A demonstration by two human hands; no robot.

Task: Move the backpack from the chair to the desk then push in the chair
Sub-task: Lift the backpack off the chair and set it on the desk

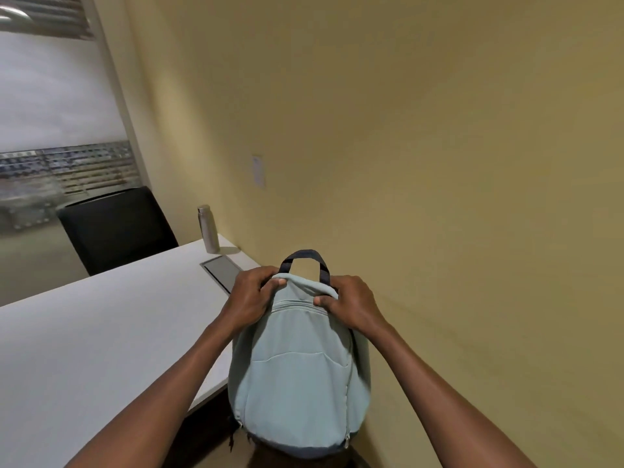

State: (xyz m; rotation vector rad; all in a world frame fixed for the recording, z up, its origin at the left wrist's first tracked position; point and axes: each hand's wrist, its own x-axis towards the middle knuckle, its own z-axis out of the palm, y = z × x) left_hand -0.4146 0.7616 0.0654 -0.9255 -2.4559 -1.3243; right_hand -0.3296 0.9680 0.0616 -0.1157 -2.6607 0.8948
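Here, both hands grip the top of a pale blue backpack (297, 373): left hand (248, 300) and right hand (354, 305), fingers clamped on its fabric. The backpack hangs upright just beside the white bench (101, 332), past its near corner.

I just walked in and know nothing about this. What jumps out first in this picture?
A pale blue-green backpack fills the lower middle, pinched at its top corners by the left hand and right hand, its dark carry handle standing up between them. To its left stretches a white desk, with a metal water bottle at the far end by the yellow wall. A black chair stands beyond the desk.
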